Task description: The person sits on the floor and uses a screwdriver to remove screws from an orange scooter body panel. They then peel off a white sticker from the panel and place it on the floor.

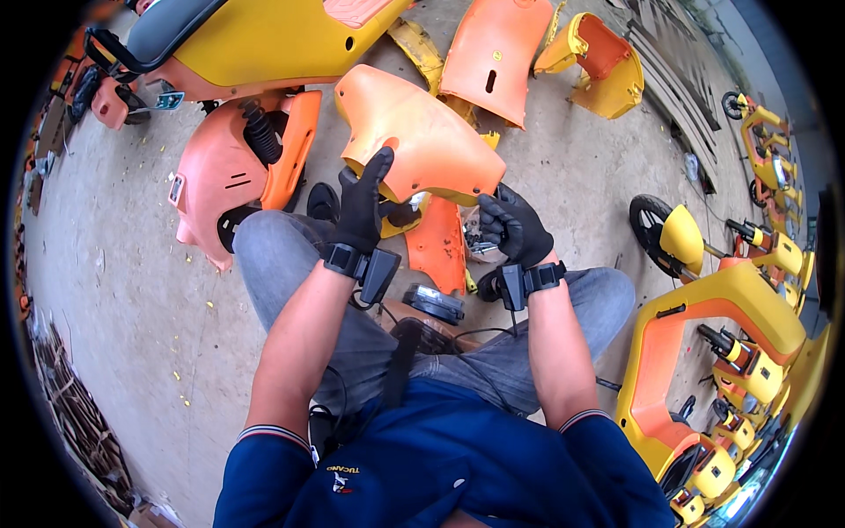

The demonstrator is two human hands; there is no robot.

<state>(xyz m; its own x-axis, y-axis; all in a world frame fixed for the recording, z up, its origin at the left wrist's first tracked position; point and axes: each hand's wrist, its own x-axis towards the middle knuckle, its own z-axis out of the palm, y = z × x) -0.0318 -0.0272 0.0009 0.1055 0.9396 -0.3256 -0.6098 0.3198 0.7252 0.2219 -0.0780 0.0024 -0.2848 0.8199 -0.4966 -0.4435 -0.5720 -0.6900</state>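
Note:
I hold an orange plastic scooter body panel (414, 132) up in front of me, above my knees. My left hand (363, 201), in a black glove, grips its near left edge, thumb on the outer face and fingers partly hidden under it. Also gloved in black, my right hand (515, 227) is closed at the panel's right corner, its fingers curled at the edge by a small hole. Beneath the panel, an orange strip-shaped plastic piece (437, 246) lies on the ground between my legs. A round dark part with a clear face (433, 304) sits nearer to me.
A yellow scooter body (273, 44) stands at the far left, with a pink-orange front shell (224, 163) below it. Loose covers (497, 62) and a yellow shell (612, 84) lie beyond the panel. To my right is a yellow-orange scooter frame (647, 352); several scooters line up behind it.

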